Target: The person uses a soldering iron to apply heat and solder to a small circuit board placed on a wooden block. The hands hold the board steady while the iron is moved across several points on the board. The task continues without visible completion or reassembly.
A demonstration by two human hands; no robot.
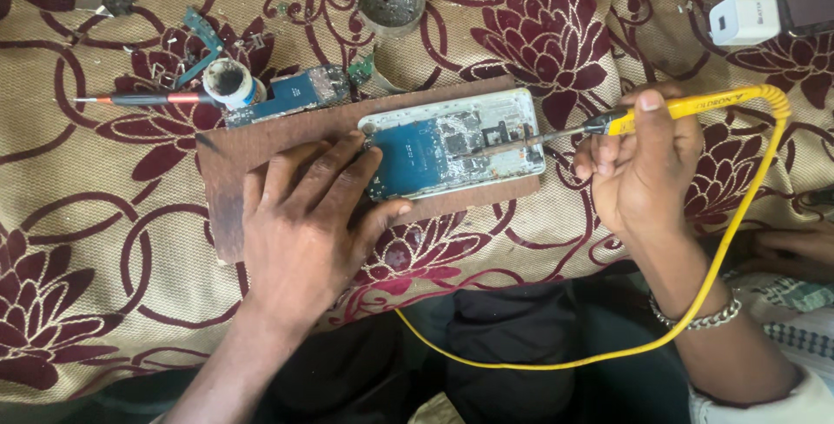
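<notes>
An opened phone (452,144), thin, rigid and likely fragile, best held by its edges, lies on a brown board (261,150), pressed flat by the open left hand (304,224) while the right hand (638,168) grips a yellow soldering iron (686,108) touching its circuitry

Floral-patterned cloth (104,241) bearing a brown board (261,142) at centre, a white charger (744,20) near its far right corner.
</notes>
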